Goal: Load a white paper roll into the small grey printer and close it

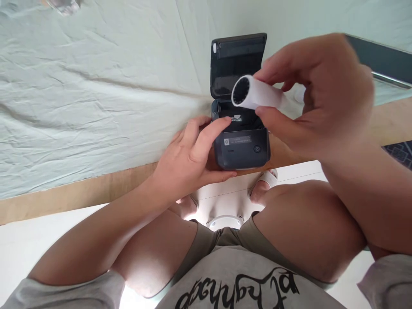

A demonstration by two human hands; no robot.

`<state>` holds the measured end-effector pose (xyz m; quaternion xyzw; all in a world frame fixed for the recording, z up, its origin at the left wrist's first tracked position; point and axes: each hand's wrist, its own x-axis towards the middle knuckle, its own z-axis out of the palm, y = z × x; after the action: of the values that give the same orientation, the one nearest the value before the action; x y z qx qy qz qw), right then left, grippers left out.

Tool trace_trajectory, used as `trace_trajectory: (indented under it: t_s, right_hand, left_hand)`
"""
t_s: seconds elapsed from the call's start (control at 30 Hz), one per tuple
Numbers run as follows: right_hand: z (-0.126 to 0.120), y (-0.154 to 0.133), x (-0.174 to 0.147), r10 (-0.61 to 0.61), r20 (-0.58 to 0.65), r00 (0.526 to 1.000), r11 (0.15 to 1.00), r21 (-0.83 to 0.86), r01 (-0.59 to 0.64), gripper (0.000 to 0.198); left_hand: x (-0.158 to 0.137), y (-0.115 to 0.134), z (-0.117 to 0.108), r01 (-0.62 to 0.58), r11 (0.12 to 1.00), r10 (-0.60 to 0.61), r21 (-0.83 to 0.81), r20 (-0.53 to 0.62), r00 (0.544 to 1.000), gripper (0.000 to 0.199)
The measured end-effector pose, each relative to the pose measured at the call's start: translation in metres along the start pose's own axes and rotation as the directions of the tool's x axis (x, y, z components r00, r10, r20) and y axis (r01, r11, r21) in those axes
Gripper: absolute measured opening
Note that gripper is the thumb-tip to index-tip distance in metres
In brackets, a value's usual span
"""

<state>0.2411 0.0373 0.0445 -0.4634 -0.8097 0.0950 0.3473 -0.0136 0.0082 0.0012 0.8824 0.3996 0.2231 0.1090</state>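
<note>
The right hand [325, 94] pinches a white cylindrical roll with a dark hollow end [265, 94], above a blue-grey, box-shaped plastic device [240, 157]. The left hand [185, 155] grips the device's side, 1 finger over its open black compartment [251, 123]; a steady hold and light pinch, clear of the raised black lid [238, 60], seem best

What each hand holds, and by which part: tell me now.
The right hand pinches a white roll by its sides, between thumb and fingers. The left hand grips the open dark device at its left side.
</note>
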Motion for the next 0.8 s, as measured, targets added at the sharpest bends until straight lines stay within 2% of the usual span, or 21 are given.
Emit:
trace_trajectory:
  t_s: [0.13, 0.27, 0.37, 0.43, 0.53, 0.6, 0.67, 0.73, 0.8]
  right_hand:
    - [0.006, -0.003, 0.01, 0.155, 0.103, 0.983, 0.985, -0.088, -0.146, 0.03]
    - [0.009, 0.0, 0.016, 0.226, 0.239, 0.944, 0.973, -0.01, -0.231, 0.022]
    - [0.008, -0.001, 0.018, 0.258, 0.265, 0.929, 0.96, 0.039, -0.277, 0.018]
    - [0.005, -0.002, 0.017, 0.231, 0.245, 0.942, 0.965, 0.068, -0.254, 0.018]
    - [0.001, -0.001, 0.014, 0.073, 0.256, 0.964, 0.982, 0.152, -0.115, 0.021]
    - [0.0, 0.001, 0.012, -0.038, 0.29, 0.956, 0.98, 0.197, -0.021, 0.026]
    - [0.0, 0.004, 0.01, -0.101, 0.301, 0.948, 0.975, 0.218, 0.034, 0.032]
    - [0.002, 0.007, 0.008, -0.093, 0.273, 0.958, 0.976, 0.215, 0.034, 0.036]
    - [0.003, 0.008, 0.006, -0.04, 0.16, 0.986, 0.985, 0.174, 0.012, 0.036]
  left_hand:
    - [-0.001, 0.0, 0.0, 0.073, 0.996, -0.072, -0.05, 0.019, 0.997, 0.125]
    - [-0.001, -0.003, 0.002, 0.077, 0.996, -0.076, -0.036, 0.022, 0.997, 0.116]
    - [-0.001, -0.004, 0.003, 0.058, 0.996, -0.057, -0.062, 0.008, 0.998, 0.114]
    - [-0.001, -0.004, 0.002, 0.05, 0.996, -0.05, -0.073, 0.006, 0.999, 0.107]
    - [-0.002, -0.002, 0.0, 0.006, 1.0, -0.006, -0.025, 0.005, 1.0, 0.099]
    - [-0.002, -0.001, 0.0, -0.012, 1.0, 0.011, 0.015, 0.012, 1.0, 0.094]
    - [-0.003, 0.0, -0.001, -0.004, 1.0, 0.003, 0.028, 0.033, 0.999, 0.085]
    - [-0.003, 0.0, -0.002, -0.003, 1.0, 0.002, 0.023, 0.055, 0.998, 0.076]
    - [-0.003, 0.0, -0.002, -0.008, 1.0, 0.007, 0.018, 0.057, 0.998, 0.071]
